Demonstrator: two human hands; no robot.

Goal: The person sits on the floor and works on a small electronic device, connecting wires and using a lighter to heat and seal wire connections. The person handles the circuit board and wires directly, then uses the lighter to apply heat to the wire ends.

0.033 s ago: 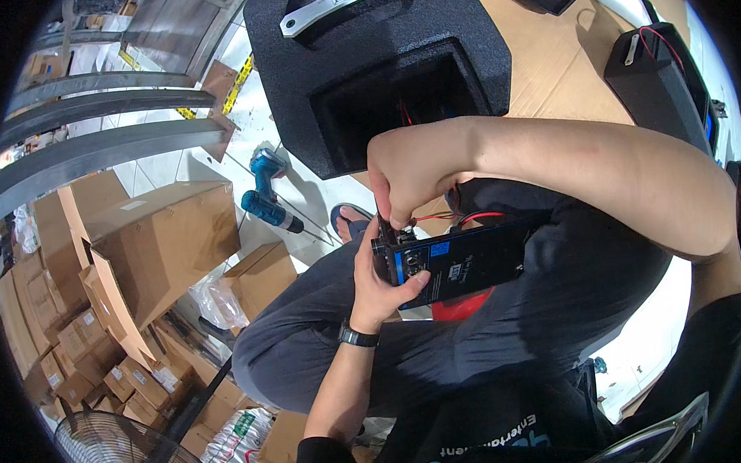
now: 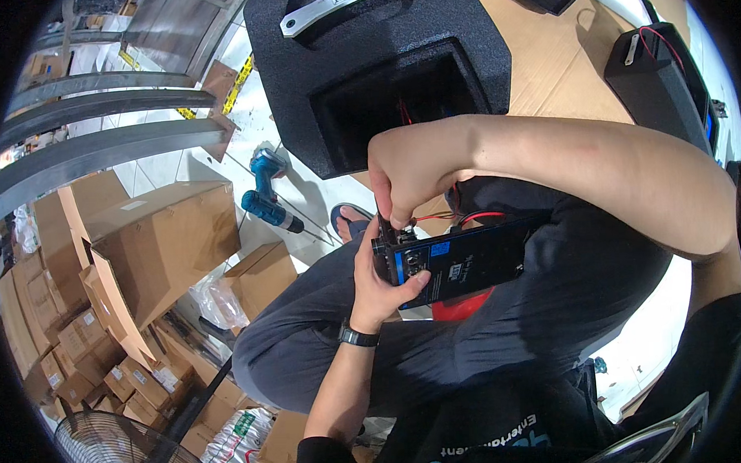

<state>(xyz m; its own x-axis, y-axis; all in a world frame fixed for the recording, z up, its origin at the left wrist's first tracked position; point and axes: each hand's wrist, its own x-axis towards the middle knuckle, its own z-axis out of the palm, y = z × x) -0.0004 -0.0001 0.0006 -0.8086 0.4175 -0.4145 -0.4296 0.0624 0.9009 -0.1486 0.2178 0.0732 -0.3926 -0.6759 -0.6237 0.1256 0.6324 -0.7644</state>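
The left hand [image 2: 379, 287] grasps the left end of a flat, black, rectangular electronic panel with a bright blue stripe [image 2: 478, 264], its thumb laid across the printed face and its other fingers mostly hidden behind. The right hand [image 2: 413, 177] reaches down from above, fingers bent and bunched at the upper left corner of the panel; whether they pinch a part there or only press on it, I cannot tell. The panel is tilted above the lap, in front of the dark grey fabric trousers [image 2: 300, 320].

Thin red and yellow insulated wires [image 2: 437, 217] run along the upper edge of the panel, and a glossy red object [image 2: 463, 305], mostly covered, shows below it. A black digital-style wristwatch [image 2: 359, 338] circles the left wrist.

Beyond the hands stands a large, black, rough-textured cabinet [image 2: 292, 87] with a silver strap-shaped handle [image 2: 342, 10] and a rectangular opening, inside which a red wire shows. To its left, a teal-and-black cordless drill [image 2: 263, 190] lies on the white tiled floor [image 2: 160, 169]. Brown cardboard boxes [image 2: 171, 247] fill the left side, and 1 smaller black cabinet [image 2: 655, 87] sits at far right.
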